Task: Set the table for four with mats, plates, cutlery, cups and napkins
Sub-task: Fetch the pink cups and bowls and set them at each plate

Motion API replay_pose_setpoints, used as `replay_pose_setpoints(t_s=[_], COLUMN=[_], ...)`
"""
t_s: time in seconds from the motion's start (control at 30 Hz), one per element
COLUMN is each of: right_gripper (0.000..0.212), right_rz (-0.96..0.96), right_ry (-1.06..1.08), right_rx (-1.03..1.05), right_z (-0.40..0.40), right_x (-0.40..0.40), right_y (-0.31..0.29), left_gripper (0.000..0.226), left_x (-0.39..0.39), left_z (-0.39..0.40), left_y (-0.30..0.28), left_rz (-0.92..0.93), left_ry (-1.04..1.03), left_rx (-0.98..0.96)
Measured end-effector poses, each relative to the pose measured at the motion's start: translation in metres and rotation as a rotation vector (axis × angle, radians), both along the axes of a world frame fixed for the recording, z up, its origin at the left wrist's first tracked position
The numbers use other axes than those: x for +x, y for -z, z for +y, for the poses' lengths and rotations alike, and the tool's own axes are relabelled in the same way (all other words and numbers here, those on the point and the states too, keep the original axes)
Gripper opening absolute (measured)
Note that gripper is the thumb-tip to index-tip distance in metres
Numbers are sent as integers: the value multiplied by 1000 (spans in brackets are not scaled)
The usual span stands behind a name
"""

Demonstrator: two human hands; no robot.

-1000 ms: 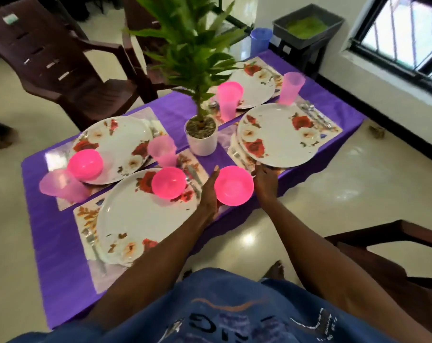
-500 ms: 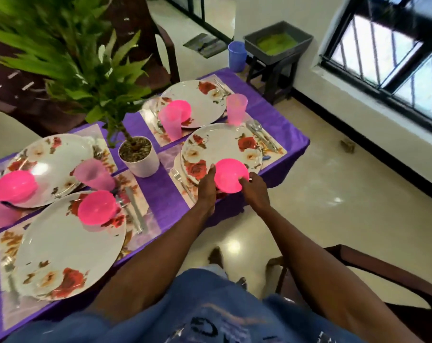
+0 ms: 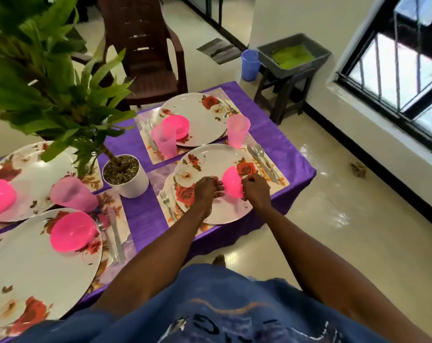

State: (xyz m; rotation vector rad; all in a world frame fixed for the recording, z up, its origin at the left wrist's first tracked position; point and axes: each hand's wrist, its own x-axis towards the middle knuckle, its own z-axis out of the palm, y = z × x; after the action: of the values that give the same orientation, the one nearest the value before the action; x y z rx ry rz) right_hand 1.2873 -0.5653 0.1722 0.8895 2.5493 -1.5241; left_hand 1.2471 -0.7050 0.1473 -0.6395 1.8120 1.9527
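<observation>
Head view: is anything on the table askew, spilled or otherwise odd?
One thing: the pink cup between the two left plates lies tipped on its side, while the other two cups stand upright. Nothing looks spilled. The pink bowl is tilted only because both hands hold it over the near right plate.

A low surface (image 3: 272, 142) is draped in a purple cloth (image 3: 145, 214). Directly on the cloth lie four floral mats (image 3: 282, 180), two on each side, and between them stands a white pot (image 3: 130, 181) holding a leafy plant.
</observation>
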Motion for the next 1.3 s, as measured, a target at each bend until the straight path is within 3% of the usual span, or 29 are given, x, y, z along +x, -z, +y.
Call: replay_pose_setpoints(t_s=[0.17,0.33,0.43,0.5,0.6,0.73,0.8,0.93,1.3], right_gripper=[20,28,17,27,35,34,38,16,26], right_rz=[-56,-21,51,76,-30,-94,-57,-41,-89], right_ry=[-226,-189,-195,-136,-93,-264,-221,-101,4], right_rx=[55,12,86,112,78,125,81,66,33], right_z=[5,13,21,27,33,38,36,37,41], right_x=[-17,-28,-38,-44,-54,-61,-65,-80,-107], right_y=[19,17,15,16,22,34,35,28,28], left_gripper=[25,29,27,24,18,19,20,22,20], left_x=[-17,-30,-35,-37,-39,-40,-39,-38,-35], left_z=[17,13,4,1,2,8,8,6,4], left_y=[3,12,15,14,11,7,8,9,5], left_rz=[-24,-62,-77,-76,-51,-5,7,27,16], left_ry=[-28,-115,-201,-193,-154,-116,-131,-138,-106], left_rx=[-52,-114,-146,-173,-213,-277,-309,-345,-342])
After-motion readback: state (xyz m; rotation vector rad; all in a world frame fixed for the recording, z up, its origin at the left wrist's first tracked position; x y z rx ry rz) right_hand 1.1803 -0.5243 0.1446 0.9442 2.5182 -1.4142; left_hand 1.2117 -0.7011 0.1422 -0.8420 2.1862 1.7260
